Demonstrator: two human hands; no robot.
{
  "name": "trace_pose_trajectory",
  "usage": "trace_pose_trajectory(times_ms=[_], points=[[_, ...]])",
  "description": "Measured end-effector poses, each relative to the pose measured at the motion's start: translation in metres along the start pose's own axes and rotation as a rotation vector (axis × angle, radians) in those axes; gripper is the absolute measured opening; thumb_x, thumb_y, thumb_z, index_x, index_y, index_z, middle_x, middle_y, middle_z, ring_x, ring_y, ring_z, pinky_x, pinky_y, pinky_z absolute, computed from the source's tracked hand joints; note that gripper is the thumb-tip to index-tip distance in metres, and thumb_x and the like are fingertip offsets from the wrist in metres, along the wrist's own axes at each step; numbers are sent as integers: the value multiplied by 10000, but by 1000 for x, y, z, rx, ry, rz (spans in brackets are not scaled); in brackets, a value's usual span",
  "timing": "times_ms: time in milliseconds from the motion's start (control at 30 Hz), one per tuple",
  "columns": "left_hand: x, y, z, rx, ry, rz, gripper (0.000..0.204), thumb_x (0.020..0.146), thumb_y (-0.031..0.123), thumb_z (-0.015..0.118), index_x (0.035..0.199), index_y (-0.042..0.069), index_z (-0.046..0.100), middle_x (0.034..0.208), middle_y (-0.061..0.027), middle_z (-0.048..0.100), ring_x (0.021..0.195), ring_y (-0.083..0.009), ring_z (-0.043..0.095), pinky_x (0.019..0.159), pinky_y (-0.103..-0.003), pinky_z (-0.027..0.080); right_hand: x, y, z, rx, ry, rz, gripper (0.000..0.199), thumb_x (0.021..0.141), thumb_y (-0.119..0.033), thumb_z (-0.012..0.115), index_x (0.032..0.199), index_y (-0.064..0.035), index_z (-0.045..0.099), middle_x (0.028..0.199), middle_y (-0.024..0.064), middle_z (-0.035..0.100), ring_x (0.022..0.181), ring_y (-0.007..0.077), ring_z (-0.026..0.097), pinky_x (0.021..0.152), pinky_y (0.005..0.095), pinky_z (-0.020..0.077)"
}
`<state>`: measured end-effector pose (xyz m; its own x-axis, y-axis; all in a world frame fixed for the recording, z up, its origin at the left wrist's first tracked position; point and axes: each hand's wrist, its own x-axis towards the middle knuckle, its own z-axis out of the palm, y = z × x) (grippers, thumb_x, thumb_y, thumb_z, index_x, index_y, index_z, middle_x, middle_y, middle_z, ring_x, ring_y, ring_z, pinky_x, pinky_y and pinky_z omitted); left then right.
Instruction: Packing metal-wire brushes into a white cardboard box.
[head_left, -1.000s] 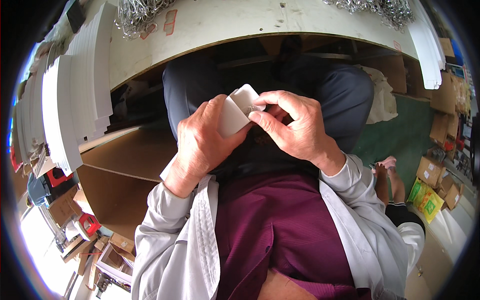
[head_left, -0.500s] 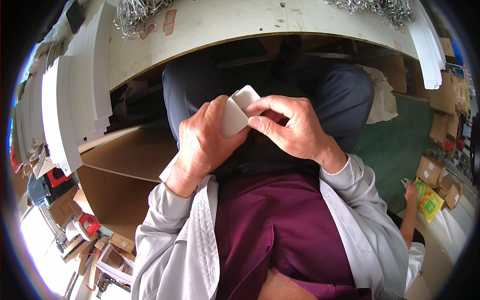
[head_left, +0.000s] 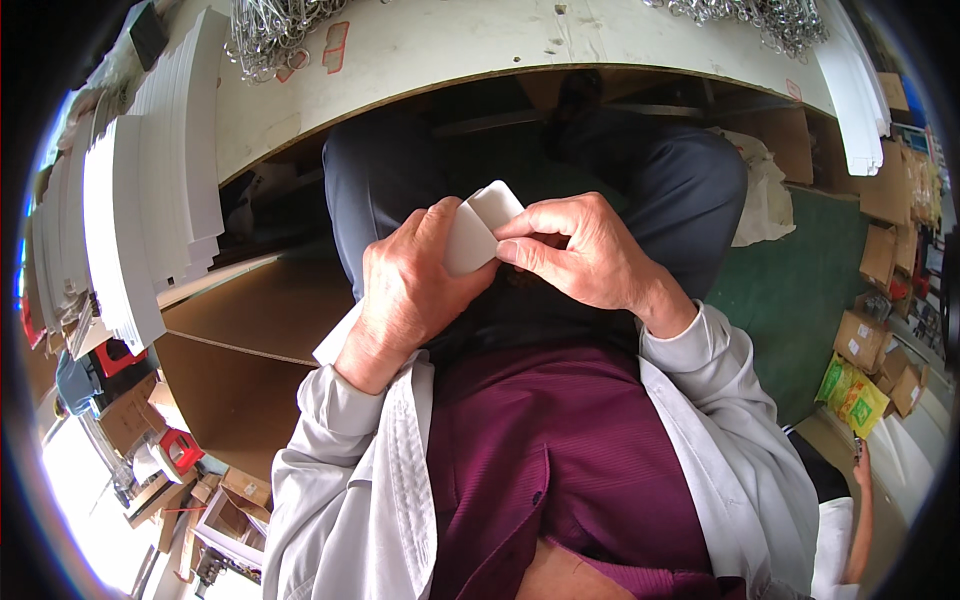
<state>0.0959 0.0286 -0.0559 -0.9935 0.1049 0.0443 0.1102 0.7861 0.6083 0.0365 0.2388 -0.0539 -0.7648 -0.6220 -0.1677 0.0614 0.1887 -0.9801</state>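
Small white carton [head_left: 468,242], flap [head_left: 497,205] standing open at the far right end, held up tilted over the lap between both hands. Gripped from the left by the left hand [head_left: 405,280], knuckles along one edge and thumb at the near corner. Met at the mouth by the right hand [head_left: 590,250], thumb and forefinger drawn nearly together just beside the opening; cannot tell whether pinching anything there. Underneath, dark trousers [head_left: 690,180] with knees spread; nearer the body, a maroon shirt [head_left: 560,430] inside an open pale grey overshirt [head_left: 345,490]. Past the knees, a worn whitish worktable [head_left: 440,60], bearing tangled silvery metal rings [head_left: 272,38] toward the left and another shiny heap [head_left: 790,25] toward the right. Off left, stacked white boards [head_left: 120,220] and a large brown cardboard box [head_left: 225,400]. Off right, green floor [head_left: 775,285], brown boxes [head_left: 860,340], a yellow-green bag [head_left: 853,395] and, lower down, another person's bare arm [head_left: 862,515].
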Motion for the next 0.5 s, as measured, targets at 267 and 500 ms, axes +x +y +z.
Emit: trace_pose_trajectory(times_ms=[267, 500], points=[[1, 0, 0, 8, 21, 6, 593, 688, 186, 905, 1194, -8, 665, 1012, -200, 741, 888, -362, 760, 772, -421, 633, 0, 4, 5, -137, 62, -123, 141, 923, -124, 772, 961, 12, 768, 844, 165, 751, 725, 242, 732, 650, 328, 554], [2, -1, 2, -6, 43, 41, 583, 697, 197, 899, 1189, 5, 653, 963, -178, 728, 843, -346, 749, 727, -422, 624, -1, 2, 8, -25, 97, -41, 141, 921, -97, 774, 1005, 16, 767, 857, 158, 754, 737, 206, 733, 653, 315, 555]])
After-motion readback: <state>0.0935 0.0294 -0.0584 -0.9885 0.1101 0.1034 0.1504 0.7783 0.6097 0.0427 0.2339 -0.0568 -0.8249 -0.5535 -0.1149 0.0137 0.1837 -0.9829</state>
